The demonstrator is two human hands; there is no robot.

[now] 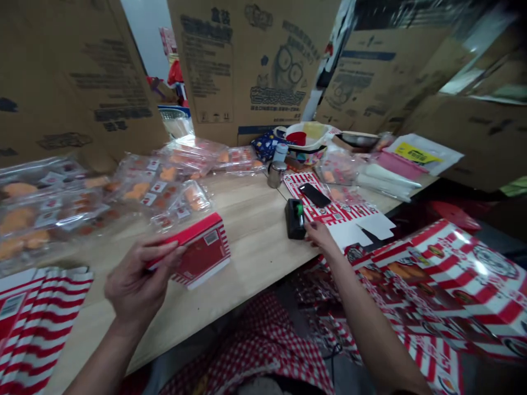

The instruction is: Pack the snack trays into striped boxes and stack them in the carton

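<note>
My left hand [138, 277] grips a red and white striped carton [200, 250] by its left end, holding it just above the wooden table [251, 219]. My right hand [318, 233] reaches out to a small black tape dispenser [295, 218] with a green part on top, fingertips touching its right side. A black phone [314, 195] lies on flat striped carton blanks [329, 208] just beyond the dispenser.
Clear bags of orange snacks [61, 203] cover the table's left and back. Flat striped cartons [28, 318] lie at the near left, filled striped boxes [461, 274] at the right. A metal cup [275, 174], bowls [308, 137] and large cardboard boxes [255, 60] stand behind.
</note>
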